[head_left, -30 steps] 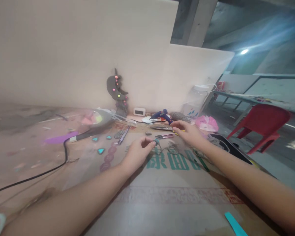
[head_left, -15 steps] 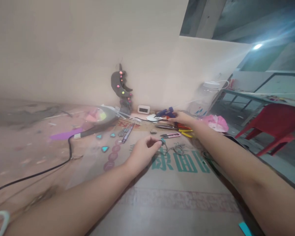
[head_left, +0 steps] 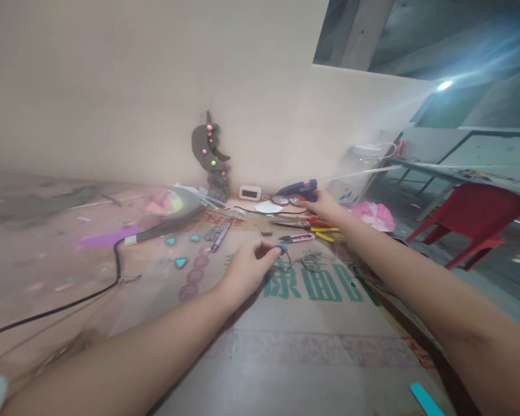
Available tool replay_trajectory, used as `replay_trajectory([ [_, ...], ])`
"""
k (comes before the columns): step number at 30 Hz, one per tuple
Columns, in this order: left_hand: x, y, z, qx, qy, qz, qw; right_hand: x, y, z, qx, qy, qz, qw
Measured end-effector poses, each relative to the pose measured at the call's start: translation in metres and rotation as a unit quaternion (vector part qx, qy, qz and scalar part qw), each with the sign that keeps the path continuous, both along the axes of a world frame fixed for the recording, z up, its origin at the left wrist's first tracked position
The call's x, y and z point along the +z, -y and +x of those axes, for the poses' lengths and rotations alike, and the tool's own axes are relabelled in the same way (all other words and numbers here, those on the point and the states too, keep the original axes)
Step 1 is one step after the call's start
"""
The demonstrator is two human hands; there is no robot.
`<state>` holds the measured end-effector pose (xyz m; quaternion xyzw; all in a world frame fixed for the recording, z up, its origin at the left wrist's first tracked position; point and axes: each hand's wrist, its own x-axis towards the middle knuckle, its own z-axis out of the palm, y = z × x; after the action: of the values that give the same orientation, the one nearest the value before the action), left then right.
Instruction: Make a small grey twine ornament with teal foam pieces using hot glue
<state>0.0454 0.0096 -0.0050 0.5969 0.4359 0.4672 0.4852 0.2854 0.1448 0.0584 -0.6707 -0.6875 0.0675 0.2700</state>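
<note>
While a red chair [head_left: 468, 209] stands beyond the worktop [head_left: 286, 378], left hand [head_left: 250, 264] pinches cord [head_left: 288, 261], right hand [head_left: 323, 207] holds glue gun [head_left: 297, 188].

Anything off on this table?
Nothing looks clearly spilled or broken, though the picture's left is blurred. Slightly odd: the turquoise strip lies by itself at bottom right, well away from the snips and the glue gun in the right hand.

The glue gun [head_left: 301, 189] is right of the clock [head_left: 250, 192]; the pen [head_left: 222, 234] (left of snips [head_left: 302, 237]) nearer.
</note>
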Motion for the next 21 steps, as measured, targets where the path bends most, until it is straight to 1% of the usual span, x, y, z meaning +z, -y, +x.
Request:
replay_trajectory([
  [2,-0.001,-0.001,0.0,0.004,-0.005,0.007,1.0,0.008,0.024,-0.001,0.023,-0.014,-0.001,1.0],
  [4,-0.002,-0.002,0.0,0.0,-0.009,0.016,1.0,0.013,0.051,-0.002,0.082,-0.06,-0.006,0.995],
  [6,-0.004,-0.003,0.0,-0.004,-0.007,0.021,1.0,0.014,0.078,-0.001,0.108,-0.117,-0.004,0.987],
  [7,-0.004,-0.003,-0.001,-0.003,-0.005,0.021,1.0,0.012,0.091,0.0,0.117,-0.127,0.002,0.985],
  [9,-0.005,-0.004,-0.001,0.003,-0.006,0.023,1.0,0.007,0.112,0.0,0.124,-0.114,0.008,0.986],
  [11,-0.005,-0.003,-0.002,0.01,-0.009,0.027,1.0,-0.003,0.128,0.0,0.126,-0.1,0.015,0.987],
  [14,-0.003,-0.002,-0.004,0.018,-0.013,0.025,0.999,-0.022,0.14,-0.002,0.105,-0.149,0.03,0.983],
  [17,-0.001,-0.001,-0.003,0.023,-0.02,0.01,0.999,-0.037,0.143,-0.002,0.098,-0.19,0.037,0.976],
  [19,0.001,-0.001,-0.003,0.026,-0.027,0.003,0.999,-0.042,0.144,-0.001,0.117,-0.19,0.039,0.974],
  [21,0.003,0.0,-0.003,0.03,-0.034,-0.001,0.999,-0.042,0.148,-0.001,0.138,-0.181,0.048,0.973],
])
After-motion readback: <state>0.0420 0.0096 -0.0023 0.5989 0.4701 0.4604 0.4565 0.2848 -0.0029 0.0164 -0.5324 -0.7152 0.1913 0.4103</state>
